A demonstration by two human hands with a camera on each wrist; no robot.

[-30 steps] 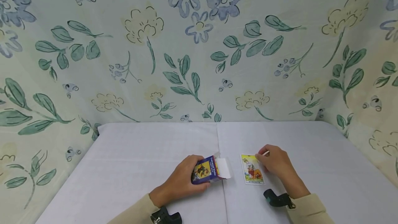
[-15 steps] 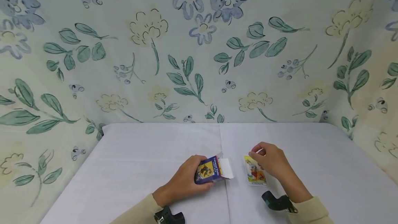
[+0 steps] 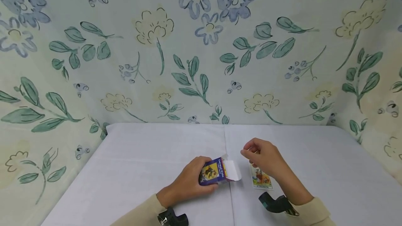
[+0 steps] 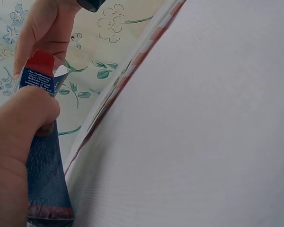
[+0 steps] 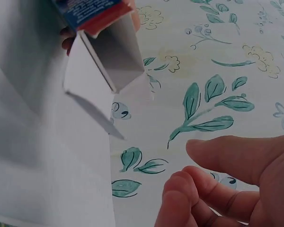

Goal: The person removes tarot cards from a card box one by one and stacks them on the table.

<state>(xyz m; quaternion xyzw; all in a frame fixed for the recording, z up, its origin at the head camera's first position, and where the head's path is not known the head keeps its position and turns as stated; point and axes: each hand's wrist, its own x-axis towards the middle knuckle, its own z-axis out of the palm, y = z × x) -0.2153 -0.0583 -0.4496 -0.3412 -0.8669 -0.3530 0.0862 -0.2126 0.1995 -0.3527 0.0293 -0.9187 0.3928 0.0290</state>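
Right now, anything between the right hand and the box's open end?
Nothing visible in the gap between the right hand and the box. Its white flap juts out but is folded aside, leaving the mouth uncovered. The card lies on the table, not between them.

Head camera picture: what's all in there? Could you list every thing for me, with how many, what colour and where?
Card box: 1, dark blue with a yellow picture, in the left hand, white flap open.
Card: 1 seen, multicoloured with a white border, on the table to the right of the box, its top partly hidden by the right hand.
Table cover: 1, white, under the card.
Floral backdrop: pale with blue, green and yellow, behind and beside the table.
Black devices: 2, black, one at each wrist.
Sleeves: 2, beige, on the forearms.
Left hand: 1, gripping the box.
Right hand: 1, above the table, holding nothing.
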